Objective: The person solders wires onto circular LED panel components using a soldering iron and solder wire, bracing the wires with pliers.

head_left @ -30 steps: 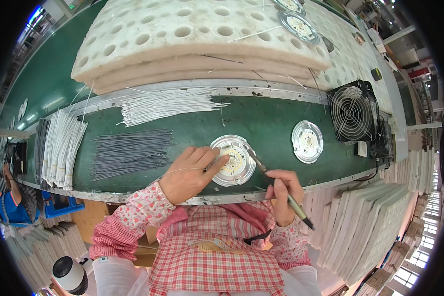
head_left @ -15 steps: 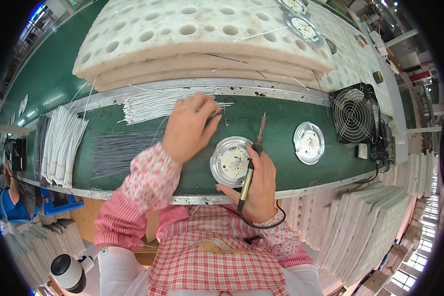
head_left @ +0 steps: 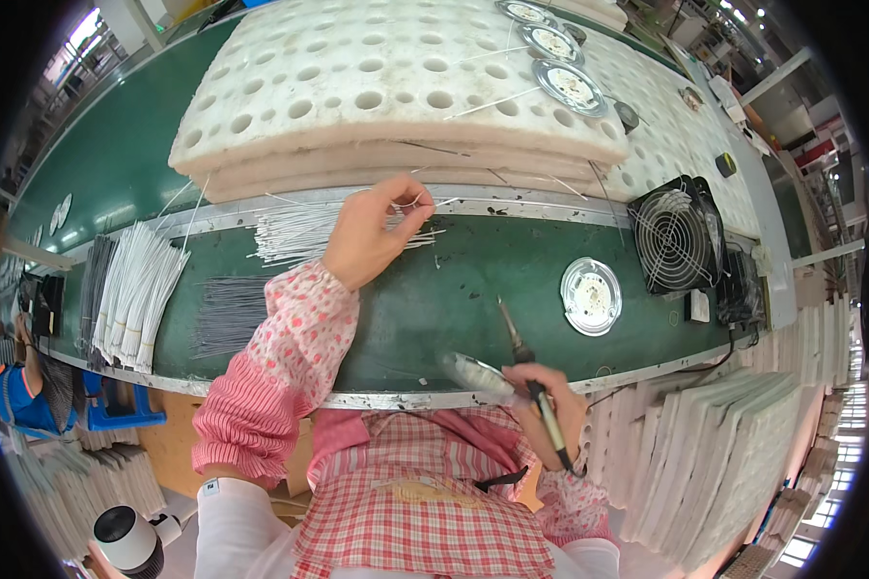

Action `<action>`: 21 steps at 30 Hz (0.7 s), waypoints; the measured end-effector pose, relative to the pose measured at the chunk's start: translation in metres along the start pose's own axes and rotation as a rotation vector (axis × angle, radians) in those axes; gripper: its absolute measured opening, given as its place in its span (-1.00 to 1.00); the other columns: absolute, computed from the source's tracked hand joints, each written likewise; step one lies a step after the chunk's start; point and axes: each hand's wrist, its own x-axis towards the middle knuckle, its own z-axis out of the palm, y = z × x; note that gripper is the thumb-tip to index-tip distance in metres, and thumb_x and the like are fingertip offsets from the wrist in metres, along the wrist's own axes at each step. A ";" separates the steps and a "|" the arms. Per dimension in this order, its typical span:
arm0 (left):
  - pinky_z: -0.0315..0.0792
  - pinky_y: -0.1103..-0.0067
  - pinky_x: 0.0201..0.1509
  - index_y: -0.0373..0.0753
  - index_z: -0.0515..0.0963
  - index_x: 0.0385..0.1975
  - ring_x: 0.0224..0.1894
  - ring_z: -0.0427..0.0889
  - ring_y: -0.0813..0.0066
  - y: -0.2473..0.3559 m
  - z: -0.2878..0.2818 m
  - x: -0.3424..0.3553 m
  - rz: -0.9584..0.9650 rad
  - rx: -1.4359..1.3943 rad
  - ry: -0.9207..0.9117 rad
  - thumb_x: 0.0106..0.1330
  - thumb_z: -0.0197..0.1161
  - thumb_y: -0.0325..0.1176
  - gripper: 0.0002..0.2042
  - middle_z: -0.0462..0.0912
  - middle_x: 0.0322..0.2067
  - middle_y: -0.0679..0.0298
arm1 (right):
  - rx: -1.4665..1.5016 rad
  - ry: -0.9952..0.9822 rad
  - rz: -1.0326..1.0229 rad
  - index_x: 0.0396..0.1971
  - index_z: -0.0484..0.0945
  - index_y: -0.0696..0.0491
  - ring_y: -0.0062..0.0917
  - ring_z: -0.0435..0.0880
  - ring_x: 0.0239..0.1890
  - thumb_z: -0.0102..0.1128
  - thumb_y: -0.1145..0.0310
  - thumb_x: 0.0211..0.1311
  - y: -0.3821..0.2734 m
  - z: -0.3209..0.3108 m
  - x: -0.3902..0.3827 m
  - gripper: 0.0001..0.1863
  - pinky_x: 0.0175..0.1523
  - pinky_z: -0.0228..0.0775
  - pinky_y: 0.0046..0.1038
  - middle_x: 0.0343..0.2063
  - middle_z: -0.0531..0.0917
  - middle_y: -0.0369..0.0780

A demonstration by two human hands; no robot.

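My left hand (head_left: 375, 232) is raised over a pile of white wires (head_left: 294, 234), thumb and forefinger closed in a pinch on a thin white wire (head_left: 444, 203). In my right hand (head_left: 555, 400) is a soldering iron (head_left: 541, 396), its tip slanting up and left over the bench. The same hand also holds a round silver LED module (head_left: 478, 372), tilted and blurred by motion at the bench's front edge. Another round LED module (head_left: 591, 296) lies flat to the right. Dark grey wires (head_left: 230, 316) lie beside my left sleeve.
A stack of white foam slabs with holes (head_left: 357, 125) stands at the back, several LED modules (head_left: 568, 87) on top. A black fan (head_left: 674, 236) sits at the right. Bundled white wires (head_left: 143, 294) lie at the left. A person in blue (head_left: 31, 396) is at the far left.
My right hand has lifted the LED module off the bench and drawn it toward me, the iron moving with it. My left hand has closed on a white wire. The whole view has shifted slightly.
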 end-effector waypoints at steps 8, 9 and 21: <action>0.42 0.58 -0.19 -0.26 0.66 -0.34 -0.43 0.55 0.59 0.050 0.026 -0.061 -0.044 -0.062 -0.094 0.17 0.41 -0.52 -0.90 0.66 -0.41 0.31 | 0.096 0.296 0.086 -0.02 0.57 0.14 -0.69 0.59 -0.44 0.36 0.44 0.23 0.006 0.033 0.047 -0.67 -0.29 0.47 -0.62 -0.39 0.68 -0.23; 0.40 0.58 -0.20 -0.25 0.67 -0.35 -0.46 0.55 0.57 0.051 0.033 -0.067 -0.021 -0.019 -0.086 0.14 0.42 -0.52 -0.90 0.66 -0.41 0.31 | 0.084 0.295 0.071 -0.01 0.56 0.17 -0.68 0.61 -0.41 0.35 0.45 0.25 0.004 0.034 0.047 -0.67 -0.28 0.48 -0.61 -0.34 0.69 -0.22; 0.26 0.57 -0.32 -0.15 0.73 -0.32 -0.57 0.49 0.52 0.054 0.057 -0.082 0.072 0.098 0.031 0.09 0.44 -0.47 -0.84 0.65 -0.44 0.36 | -0.080 0.313 -0.062 0.01 0.56 0.18 -0.66 0.61 -0.42 0.31 0.49 0.26 -0.011 0.035 0.043 -0.68 -0.29 0.48 -0.59 -0.27 0.70 -0.19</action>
